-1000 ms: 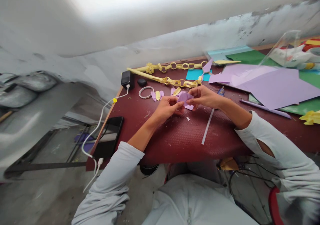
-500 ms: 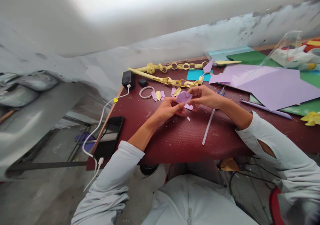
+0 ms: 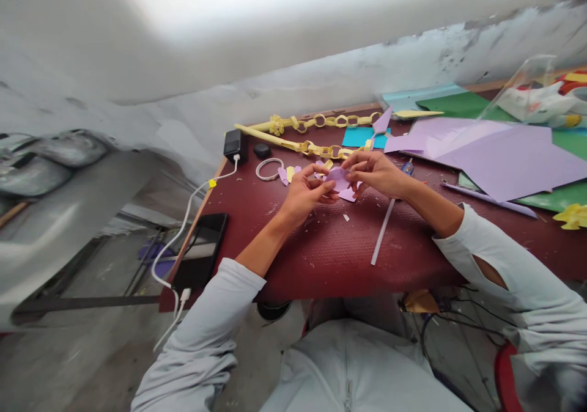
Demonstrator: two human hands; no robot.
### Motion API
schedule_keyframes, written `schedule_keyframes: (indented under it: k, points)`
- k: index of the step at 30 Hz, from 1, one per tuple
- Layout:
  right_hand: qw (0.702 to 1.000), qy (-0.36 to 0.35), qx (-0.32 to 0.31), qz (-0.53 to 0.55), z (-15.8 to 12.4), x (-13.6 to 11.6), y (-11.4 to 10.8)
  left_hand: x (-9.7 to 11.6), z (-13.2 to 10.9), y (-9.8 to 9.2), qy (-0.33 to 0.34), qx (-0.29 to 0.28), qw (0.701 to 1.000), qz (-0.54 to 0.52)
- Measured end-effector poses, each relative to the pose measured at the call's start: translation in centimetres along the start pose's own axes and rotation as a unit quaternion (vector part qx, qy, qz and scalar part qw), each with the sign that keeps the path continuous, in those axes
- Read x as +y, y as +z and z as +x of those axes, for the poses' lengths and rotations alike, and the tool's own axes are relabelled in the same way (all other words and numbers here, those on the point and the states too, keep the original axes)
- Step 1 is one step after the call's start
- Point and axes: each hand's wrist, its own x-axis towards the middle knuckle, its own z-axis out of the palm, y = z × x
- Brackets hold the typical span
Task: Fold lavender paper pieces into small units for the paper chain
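Observation:
Between my two hands is a small piece of purple paper point(image 3: 338, 180), held just above the dark red table point(image 3: 330, 259). My left hand point(image 3: 308, 191) pinches its left side with thumb and fingers. On its right side, the fingers of my right hand point(image 3: 370, 173) grip the edge. Another purple paper scrap point(image 3: 347, 194) lies under the hands. Behind my left hand are small folded purple and yellow pieces point(image 3: 290, 173), partly covered. A glue stick point(image 3: 383, 231) reaches out below my right wrist, from a blue glue gun point(image 3: 407, 168) behind it.
Yellow paper chains point(image 3: 321, 150) run along the back. A tape ring point(image 3: 269, 169), a power bank point(image 3: 235, 145) with a white cable and a black phone point(image 3: 200, 250) lie left. Purple sheets point(image 3: 499, 155) and a purple paper stick point(image 3: 490, 200) occupy the right.
My left hand has shifted slightly, its fingers raised and more spread. The purple paper has turned a little between the hands, and my right fingers have moved up slightly.

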Motion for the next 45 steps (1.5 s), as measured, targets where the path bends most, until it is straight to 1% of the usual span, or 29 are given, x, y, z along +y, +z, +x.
schedule_keyframes:
  k: [6,10,14,19,22,31,34,37,41,43,45]
  points:
    - [0.998,-0.052,0.04,0.02,0.22,-0.38,0.47,0.6,-0.19,-0.08,-0.003,-0.019,0.999,-0.045]
    - [0.997,-0.037,0.059,0.035,0.25,-0.68,0.57,0.65,-0.13,-0.09,0.005,-0.009,0.999,-0.044]
    - [0.998,-0.037,0.043,0.027,0.23,-0.39,0.36,0.36,-0.1,-0.01,0.028,0.016,0.999,-0.018]
    - [0.998,-0.058,0.018,-0.002,0.22,-0.23,0.3,0.21,-0.24,0.1,0.028,-0.007,0.999,0.016]
    - [0.998,-0.059,0.009,-0.023,0.18,-0.49,0.43,0.07,-0.22,0.1,0.038,-0.005,0.999,0.024]
    - [0.997,-0.055,0.015,-0.044,0.14,-0.91,0.43,0.15,-0.08,0.06,0.017,0.009,0.999,0.036]
    - [0.996,-0.059,0.03,-0.053,0.15,-0.91,0.33,0.27,-0.18,0.07,0.035,-0.002,0.998,0.044]
    - [0.996,-0.047,0.047,-0.055,0.1,-0.91,0.17,0.23,-0.23,0.04,0.055,-0.01,0.997,0.061]
    - [0.998,-0.018,0.03,-0.048,0.12,-0.76,0.12,0.04,-0.19,0.0,0.048,0.008,0.997,0.06]
    - [0.999,-0.019,0.021,-0.042,0.14,-0.73,0.22,0.03,-0.2,0.0,0.051,0.008,0.997,0.058]
    - [0.999,-0.022,0.025,-0.037,0.11,-0.79,0.35,0.09,-0.24,0.01,0.059,0.0,0.996,0.06]
